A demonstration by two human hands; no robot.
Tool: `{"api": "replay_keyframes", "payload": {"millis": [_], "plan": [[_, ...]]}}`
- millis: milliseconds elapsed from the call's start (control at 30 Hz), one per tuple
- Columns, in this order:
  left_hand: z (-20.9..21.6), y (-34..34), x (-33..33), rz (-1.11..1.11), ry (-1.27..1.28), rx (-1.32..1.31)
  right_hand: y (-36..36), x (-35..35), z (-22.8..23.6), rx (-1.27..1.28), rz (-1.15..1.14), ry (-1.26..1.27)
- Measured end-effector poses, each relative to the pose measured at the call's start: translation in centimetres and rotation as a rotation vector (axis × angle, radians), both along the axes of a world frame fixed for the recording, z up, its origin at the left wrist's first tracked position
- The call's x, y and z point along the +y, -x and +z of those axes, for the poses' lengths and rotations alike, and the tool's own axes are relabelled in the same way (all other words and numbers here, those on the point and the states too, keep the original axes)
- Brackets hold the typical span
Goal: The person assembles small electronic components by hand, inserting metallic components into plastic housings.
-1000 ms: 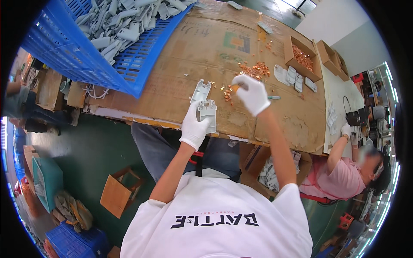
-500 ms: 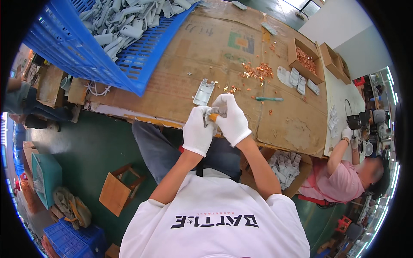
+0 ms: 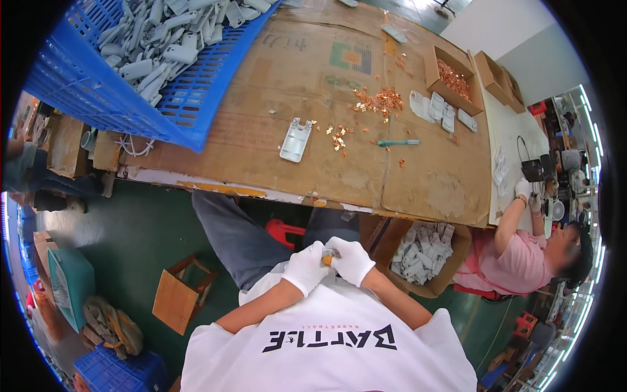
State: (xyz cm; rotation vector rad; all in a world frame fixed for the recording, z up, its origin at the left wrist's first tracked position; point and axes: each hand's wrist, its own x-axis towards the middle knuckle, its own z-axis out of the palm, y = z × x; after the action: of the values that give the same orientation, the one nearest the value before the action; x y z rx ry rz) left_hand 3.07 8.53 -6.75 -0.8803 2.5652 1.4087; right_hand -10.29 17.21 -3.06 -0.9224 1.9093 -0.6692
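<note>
My left hand (image 3: 305,268) and my right hand (image 3: 351,261), both in white gloves, meet low in front of my shirt, off the table's edge. Their fingers are closed together around something small and greyish, mostly hidden by the gloves. An orange-yellow patch (image 3: 326,260) shows between them, by the right thumb. On the cardboard-covered table (image 3: 261,144) lies a light grey plastic shell (image 3: 296,140), hollow side up. To its right are a few loose copper clips (image 3: 338,138), and a larger heap of copper clips (image 3: 377,100) lies farther back.
A blue crate (image 3: 228,81) full of grey shells stands at the far left. Right of the heap are a green pen (image 3: 398,142), several pale shells (image 3: 448,117) and a carton (image 3: 432,75) of copper pieces. Another carton (image 3: 461,264) of white parts sits below the table, near a co-worker (image 3: 506,251).
Both hands have come down from the table's front edge toward my body, still closed together. The view has shifted slightly; the shell and the copper clips remain on the table.
</note>
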Motion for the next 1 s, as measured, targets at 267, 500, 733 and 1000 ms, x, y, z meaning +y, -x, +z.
{"api": "replay_keyframes", "payload": {"millis": [267, 500, 733, 1000], "plan": [[2.6, 0.5, -2.6, -0.197, -0.151, -0.055, -0.1, 1.4, 0.6, -0.012, 0.036, -0.015], [1.3, 0.7, -0.8, -0.089, 0.029, 0.139, 0.1, 1.9, 0.4, 0.074, 0.146, -0.08], [2.3, 1.1, -1.2, -0.096, 0.041, 0.024, -0.3, 1.6, 0.6, 0.111, 0.139, -0.011], [1.8, 0.9, -0.6, -0.059, 0.004, -0.129, -1.7, 1.9, -1.2, 0.168, 0.146, -0.035]]}}
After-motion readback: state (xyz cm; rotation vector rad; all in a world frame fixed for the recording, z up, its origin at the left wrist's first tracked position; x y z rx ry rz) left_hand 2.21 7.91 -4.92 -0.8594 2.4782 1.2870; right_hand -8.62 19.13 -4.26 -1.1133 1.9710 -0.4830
